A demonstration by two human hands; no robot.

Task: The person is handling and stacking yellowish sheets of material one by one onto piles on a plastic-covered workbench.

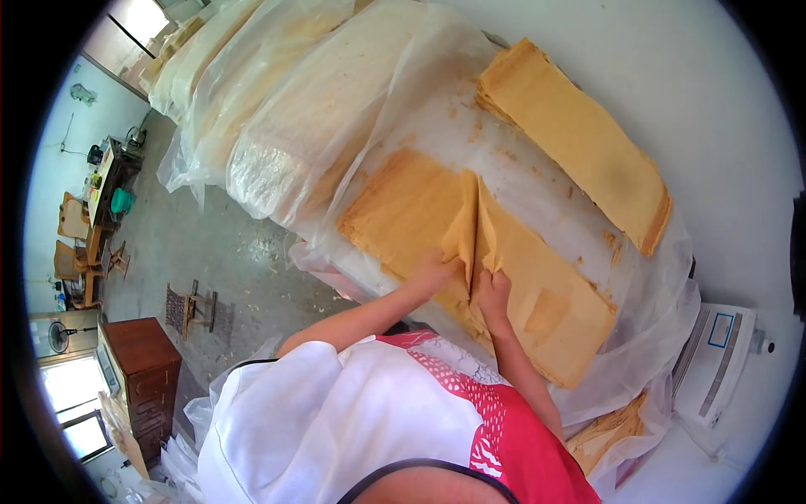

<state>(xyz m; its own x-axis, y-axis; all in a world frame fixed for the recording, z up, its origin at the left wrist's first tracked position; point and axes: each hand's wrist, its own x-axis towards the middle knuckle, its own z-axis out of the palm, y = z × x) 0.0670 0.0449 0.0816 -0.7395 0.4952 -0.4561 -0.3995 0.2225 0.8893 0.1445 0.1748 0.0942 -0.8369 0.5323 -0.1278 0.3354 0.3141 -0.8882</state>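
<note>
A long stack of thin yellow-brown sheets (537,290) lies in front of me; whether they are paper or something else I cannot tell. Near its middle the top sheets rise in two folded ridges with a dark gap between them. My left hand (438,270) is closed on the edge of the left raised fold (460,233). On the other side of the gap, my right hand (494,294) pinches the crumpled edge of the right fold (489,228). A darker patch (550,311) shows on the stack's right part.
Beyond lies a second stack (579,143) against the white wall. Clear plastic sheeting (621,353) spreads under both, with scattered scraps. Large plastic-wrapped bundles (302,109) stand at far left. A white wall unit (714,361) is at right; a brown cabinet (143,378) and small stool (191,309) stand left.
</note>
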